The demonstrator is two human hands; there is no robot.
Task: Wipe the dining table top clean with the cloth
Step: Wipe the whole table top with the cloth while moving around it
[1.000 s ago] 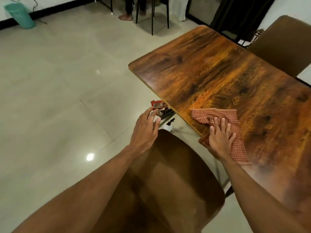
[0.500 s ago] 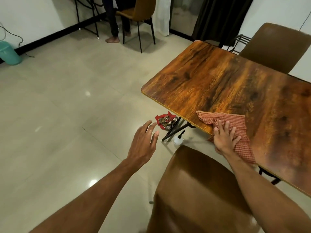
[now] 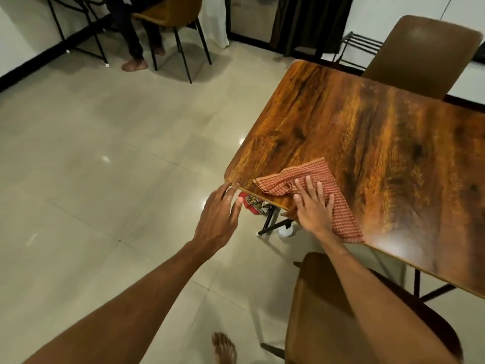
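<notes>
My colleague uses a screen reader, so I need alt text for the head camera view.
A right hand presses a red checked cloth flat near the corner of a glossy brown wooden dining table. The open left hand reaches toward that corner, over the pale tiled floor.

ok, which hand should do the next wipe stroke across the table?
Right. The right hand lies flat on the cloth on the table top, near its corner. The left hand is open, off the edge over the floor, holding nothing.
</notes>
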